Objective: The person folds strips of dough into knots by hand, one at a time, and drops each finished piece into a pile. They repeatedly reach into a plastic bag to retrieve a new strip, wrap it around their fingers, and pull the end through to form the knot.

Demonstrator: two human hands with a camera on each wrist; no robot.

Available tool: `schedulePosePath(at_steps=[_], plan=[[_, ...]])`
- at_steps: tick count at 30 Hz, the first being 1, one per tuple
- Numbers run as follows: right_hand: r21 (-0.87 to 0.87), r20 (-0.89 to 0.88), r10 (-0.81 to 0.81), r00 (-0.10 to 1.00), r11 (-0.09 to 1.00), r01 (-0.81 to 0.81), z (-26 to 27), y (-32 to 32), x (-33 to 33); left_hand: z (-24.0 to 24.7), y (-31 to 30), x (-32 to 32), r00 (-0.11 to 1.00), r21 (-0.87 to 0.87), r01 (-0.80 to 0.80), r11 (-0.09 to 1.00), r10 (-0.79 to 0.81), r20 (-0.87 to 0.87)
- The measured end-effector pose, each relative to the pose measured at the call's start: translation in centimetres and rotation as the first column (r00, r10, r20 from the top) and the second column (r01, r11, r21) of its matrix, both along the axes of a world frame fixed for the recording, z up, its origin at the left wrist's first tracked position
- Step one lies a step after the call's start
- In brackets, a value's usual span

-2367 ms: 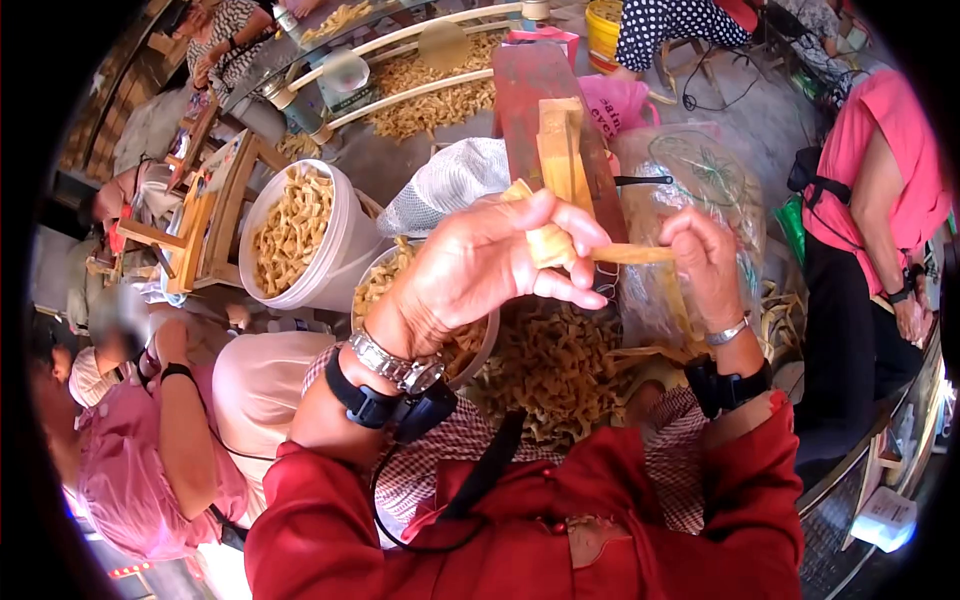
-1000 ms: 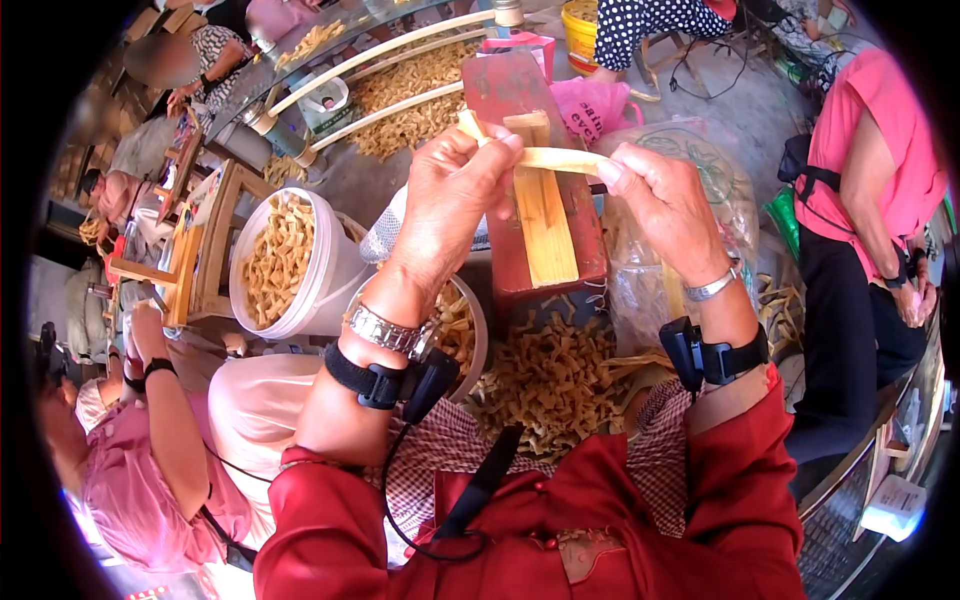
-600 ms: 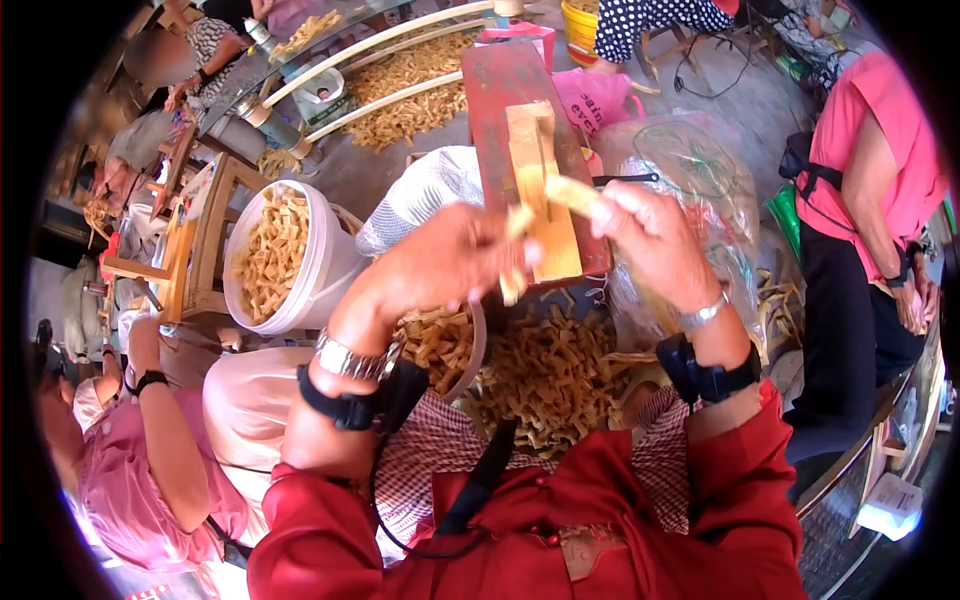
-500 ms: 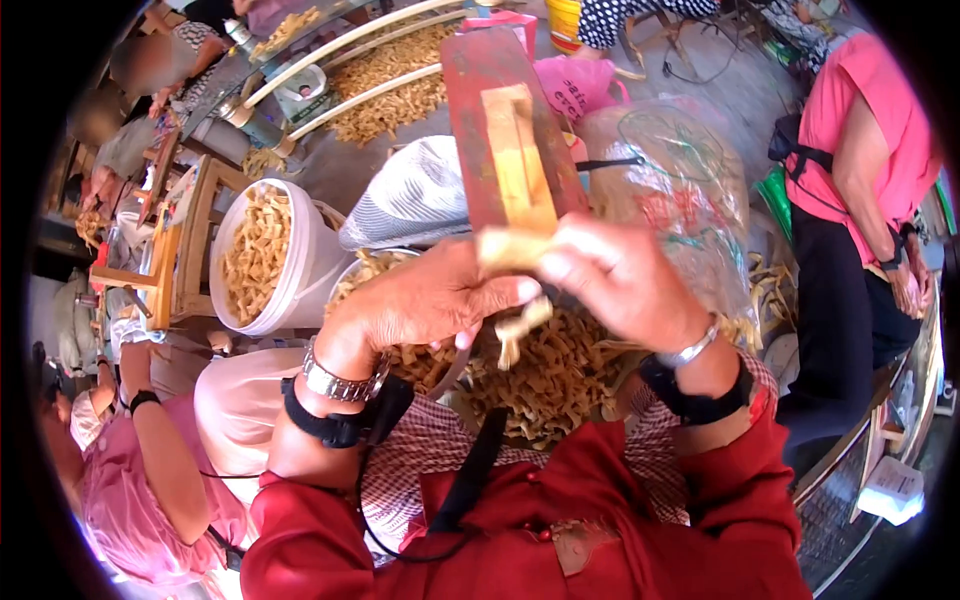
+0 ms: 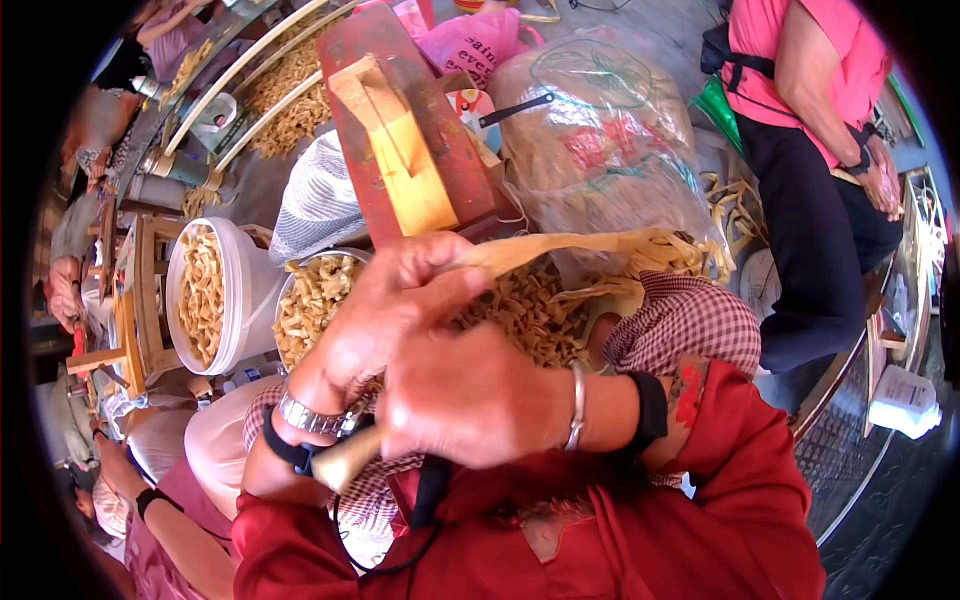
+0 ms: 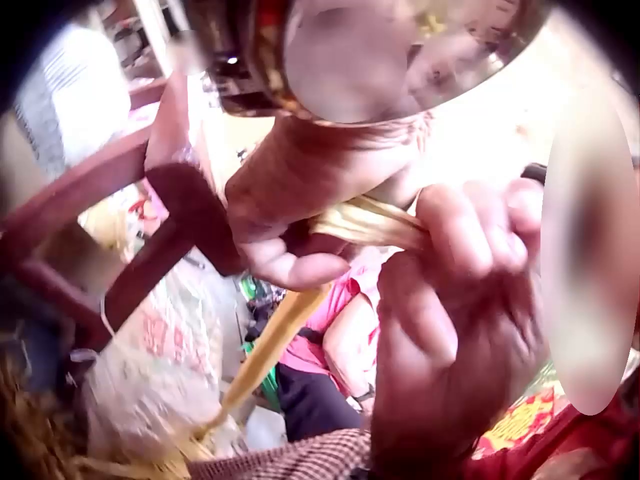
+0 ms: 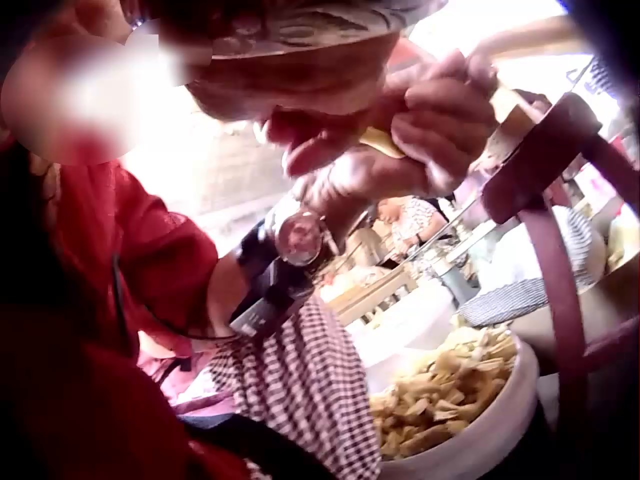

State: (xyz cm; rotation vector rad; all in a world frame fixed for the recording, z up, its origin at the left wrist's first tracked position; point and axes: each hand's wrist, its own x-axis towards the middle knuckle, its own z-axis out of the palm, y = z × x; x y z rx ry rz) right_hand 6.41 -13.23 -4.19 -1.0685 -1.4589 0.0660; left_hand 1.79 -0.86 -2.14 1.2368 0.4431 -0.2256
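My left hand (image 5: 400,290) pinches a flat, pliable tan strip (image 5: 560,245) between thumb and fingers. The strip's long tail stretches right toward a bundle of similar strips over the checked knee. Crossing in front of the left, my right hand (image 5: 480,400) is blurred, its fingers curled round a tan end (image 5: 345,460) that pokes out below. In the left wrist view, a short folded piece of strip (image 6: 370,225) spans both hands' fingertips. Ahead of the hands, a grooved wooden block (image 5: 400,150) lies on a red bench (image 5: 350,40).
Knotted tan pieces (image 5: 530,310) are heaped below the bench. A white bucket (image 5: 250,310) and a second tub (image 5: 365,255), both filled with them, stand left. A large clear plastic bag (image 5: 600,130) lies right of the bench. People sit on both sides.
A small knotted piece dropped from the left hand toward the heap. Both hands came nearer the body, and the long strip now runs from the left hand. The head view swung right.
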Motion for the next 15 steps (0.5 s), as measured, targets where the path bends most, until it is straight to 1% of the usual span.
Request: schedulePosePath(at_steps=[1,2,3,4,5,6,7,8,9,10,12,13,15], plan=[[0.091,-0.167,0.000,0.986,0.996,0.015,0.0,0.4,1.5,0.3,-0.2,-0.1,0.995,0.070,-0.049,0.996,0.043,0.089],[0.047,-0.197,-0.175,0.965,0.981,0.188,-0.1,0.3,2.3,0.5,0.0,-0.5,0.968,0.117,-0.117,0.986,0.086,0.238],[-0.029,-0.347,-0.187,0.919,0.982,0.189,0.3,0.3,3.0,1.0,-0.3,-0.3,0.950,0.187,-0.129,0.974,0.067,0.306],[-0.094,-0.495,-0.202,0.845,0.979,0.179,0.8,0.3,3.7,1.5,-0.5,-0.2,0.928,0.255,-0.150,0.955,0.047,0.370],[-0.191,-0.607,-0.239,0.758,0.970,0.152,0.9,0.2,4.1,2.5,-0.1,-0.4,0.984,0.460,-0.096,0.883,0.015,0.177],[-0.225,-0.569,-0.285,0.772,0.956,0.187,0.8,0.1,4.3,2.8,-0.6,-0.6,0.968,0.652,-0.155,0.742,-0.018,0.250],[-0.244,-0.531,-0.316,0.787,0.946,0.215,0.8,0.4,4.6,3.1,-1.0,-0.6,0.948,0.805,-0.230,0.547,-0.062,0.313],[-0.251,-0.498,-0.335,0.800,0.939,0.237,1.0,1.1,4.8,3.1,-0.9,-0.4,0.906,0.860,-0.328,0.391,-0.127,0.404],[-0.289,-0.598,-0.267,0.756,0.951,0.107,1.9,0.9,4.7,3.5,-0.3,-0.4,0.847,0.882,-0.396,0.256,-0.268,0.459],[-0.302,-0.559,-0.256,0.789,0.949,0.093,2.6,0.8,5.1,4.0,0.0,-0.3,0.817,0.879,-0.464,0.108,-0.332,0.472],[-0.330,-0.457,-0.251,0.853,0.939,0.099,2.9,1.2,5.7,3.8,0.0,-0.4,0.765,0.817,-0.576,-0.030,-0.370,0.527],[-0.393,-0.396,-0.247,0.884,0.916,0.080,3.2,1.1,6.1,3.5,0.1,-0.3,0.722,0.789,-0.614,0.015,-0.393,0.570],[-0.465,-0.395,-0.199,0.897,0.885,-0.008,3.2,1.2,6.7,3.5,0.5,-0.1,0.716,0.787,-0.615,-0.051,-0.453,0.531]])
